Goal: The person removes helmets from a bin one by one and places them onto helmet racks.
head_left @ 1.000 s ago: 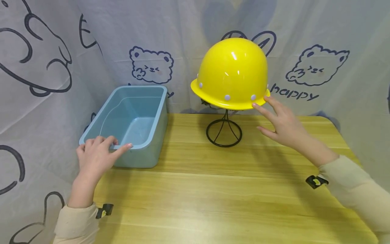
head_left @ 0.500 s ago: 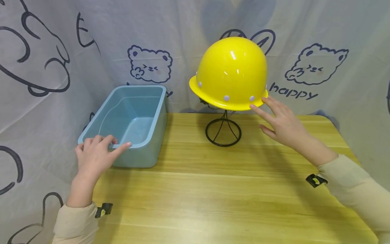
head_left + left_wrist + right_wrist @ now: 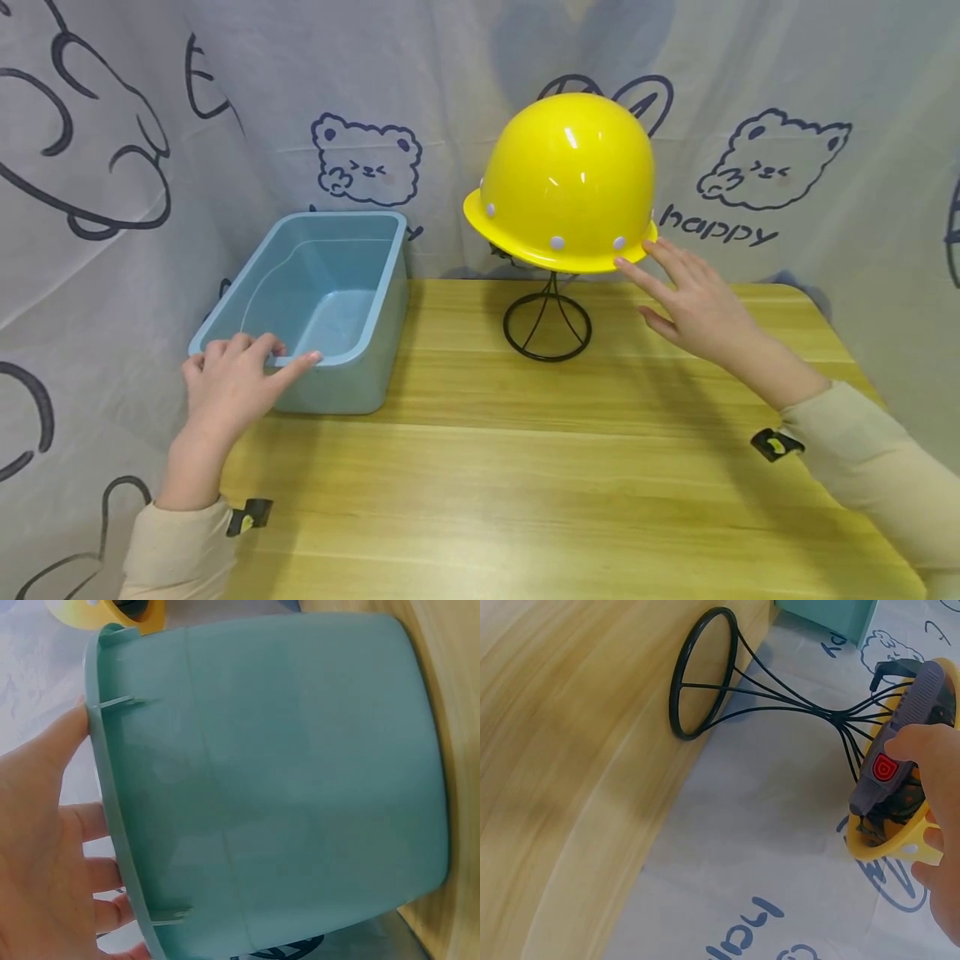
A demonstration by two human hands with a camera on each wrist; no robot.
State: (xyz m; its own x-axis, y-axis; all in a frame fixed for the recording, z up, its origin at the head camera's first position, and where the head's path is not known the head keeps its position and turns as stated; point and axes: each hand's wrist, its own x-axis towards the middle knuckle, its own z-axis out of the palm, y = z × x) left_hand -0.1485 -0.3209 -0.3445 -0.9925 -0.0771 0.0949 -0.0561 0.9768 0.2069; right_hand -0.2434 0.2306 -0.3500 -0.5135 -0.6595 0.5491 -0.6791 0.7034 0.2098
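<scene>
A yellow hard hat (image 3: 570, 183) sits on a black wire stand (image 3: 547, 327) toward the back of the table. Straight fingers of my right hand (image 3: 701, 312) reach its brim at the right side, with the thumb lower and apart from the index finger. The right wrist view shows the hat's underside, where a grey headband (image 3: 900, 735) with a red mark hangs. At the left is a blue-green plastic tub (image 3: 382, 333). My left hand (image 3: 232, 379) rests over its front rim, fingers loosely bent across the edge and thumb along it; the left wrist view shows its outer wall (image 3: 300, 772).
Under everything lies a wood-grain table (image 3: 540, 492). Pale printed curtains (image 3: 442, 100) hang close behind it and along both sides. The tub's inside shows only its bare floor (image 3: 341, 321).
The whole head view has shifted slightly. Over the last second my right thumb has drawn a little nearer the hand; the hat, stand, tub and left hand stay put.
</scene>
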